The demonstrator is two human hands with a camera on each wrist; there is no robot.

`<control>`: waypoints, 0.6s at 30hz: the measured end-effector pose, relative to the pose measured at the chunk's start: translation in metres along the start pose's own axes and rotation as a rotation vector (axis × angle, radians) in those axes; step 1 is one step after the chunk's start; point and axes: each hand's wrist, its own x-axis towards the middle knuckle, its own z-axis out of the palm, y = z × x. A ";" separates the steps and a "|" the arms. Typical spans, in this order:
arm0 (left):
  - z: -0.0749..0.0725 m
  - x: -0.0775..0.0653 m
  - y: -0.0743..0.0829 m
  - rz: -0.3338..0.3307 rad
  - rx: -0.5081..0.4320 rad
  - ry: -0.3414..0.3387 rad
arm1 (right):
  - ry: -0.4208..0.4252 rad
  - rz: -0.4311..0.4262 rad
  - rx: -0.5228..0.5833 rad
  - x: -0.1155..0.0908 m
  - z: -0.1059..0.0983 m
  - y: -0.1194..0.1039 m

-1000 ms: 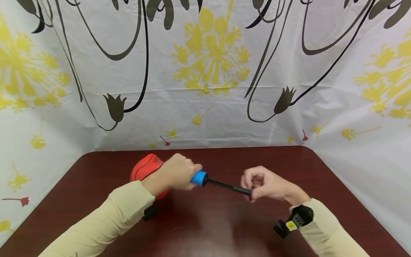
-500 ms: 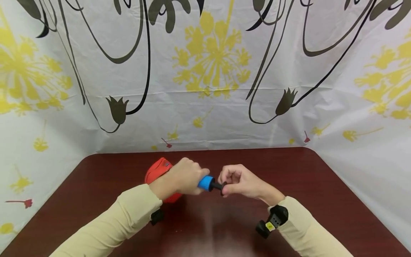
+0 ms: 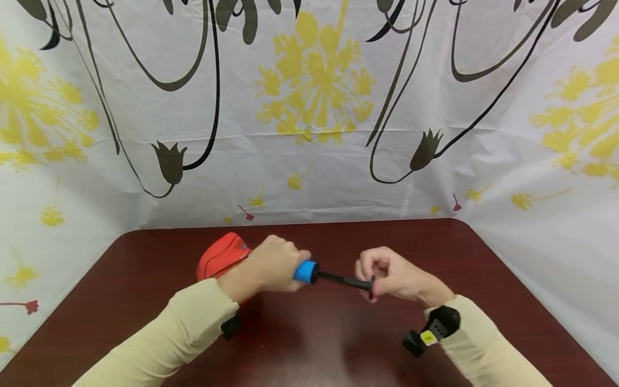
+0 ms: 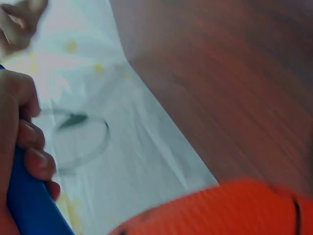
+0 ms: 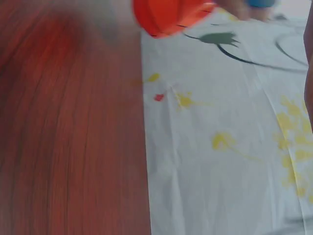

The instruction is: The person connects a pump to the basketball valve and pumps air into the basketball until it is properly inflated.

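Observation:
A blue hand pump [image 3: 306, 272] slants across the space between my two hands above the table. My left hand [image 3: 278, 263] grips its blue barrel, fingers wrapped round it, as the left wrist view also shows. A length of black rod [image 3: 340, 278] shows out of the barrel's end. My right hand [image 3: 398, 277] pinches the black handle [image 3: 371, 287] at the rod's tip between thumb and fingers. Partly behind the left wrist is a red, dented ball [image 3: 220, 255] with black seam lines. Its join to the pump is hidden by the left hand.
The dark red-brown table [image 3: 309, 344] has rounded far corners. A white sheet [image 3: 333, 188] with yellow and grey plant prints hangs along its back and sides. A black wrist camera [image 3: 430, 333] sits on the right sleeve.
My right hand pushed the rod leftward into the barrel, then drew it back out to the right. My left hand and the red ball shifted slightly right, then back left.

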 end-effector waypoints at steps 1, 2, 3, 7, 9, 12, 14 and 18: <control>-0.001 0.003 0.003 -0.002 0.001 -0.006 | 0.025 0.009 -0.017 0.005 0.002 0.005; -0.002 0.006 0.006 -0.004 0.006 -0.013 | 0.049 0.027 -0.039 0.009 0.003 0.009; -0.002 0.008 0.008 -0.008 0.011 -0.021 | 0.080 0.052 -0.061 0.013 0.005 0.012; 0.005 0.008 0.009 0.000 0.017 -0.033 | 0.161 0.163 -0.100 0.016 0.010 0.021; 0.009 0.004 0.007 0.010 0.003 -0.041 | 0.157 0.188 -0.072 0.011 0.010 0.020; 0.010 0.000 0.003 0.023 -0.017 -0.023 | 0.092 0.142 -0.009 -0.002 0.007 0.010; 0.007 -0.002 -0.001 0.012 -0.011 0.005 | 0.037 0.086 0.043 -0.011 0.003 0.000; 0.004 -0.004 -0.006 0.001 0.016 0.027 | -0.029 0.036 0.105 -0.022 0.000 -0.012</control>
